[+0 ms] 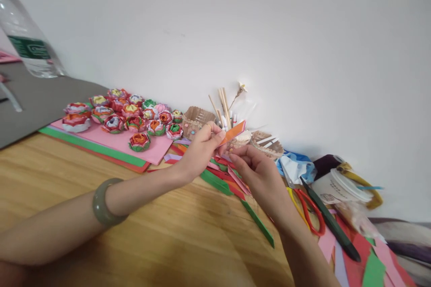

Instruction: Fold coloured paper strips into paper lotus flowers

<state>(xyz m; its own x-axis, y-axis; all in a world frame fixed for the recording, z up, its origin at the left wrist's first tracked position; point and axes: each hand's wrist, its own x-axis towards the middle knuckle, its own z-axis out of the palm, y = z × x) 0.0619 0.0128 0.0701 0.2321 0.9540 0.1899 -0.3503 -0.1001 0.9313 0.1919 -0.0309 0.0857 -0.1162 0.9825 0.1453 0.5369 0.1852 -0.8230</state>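
Observation:
My left hand (204, 145) is closed, pinching a folded orange paper strip (235, 132) between thumb and fingers above the table. Just to its right, my right hand (254, 166) has thumb and index finger pressed together; whatever they hold, if anything, is too small to make out. Beneath both hands lies a loose heap of coloured paper strips (217, 181) in green, red, pink and purple. Left of my left hand, several layered paper flowers (131, 110) stand on a stack of coloured paper sheets (156, 148).
Brown scalloped baskets (198, 116) and sticks (224, 103) stand against the wall. To the right lie red-handled scissors (311, 215), a dark green pen-shaped tool (332, 219), a white lidded cup (340, 186) and paper scraps (362, 251). A plastic bottle (32, 47) is at far left.

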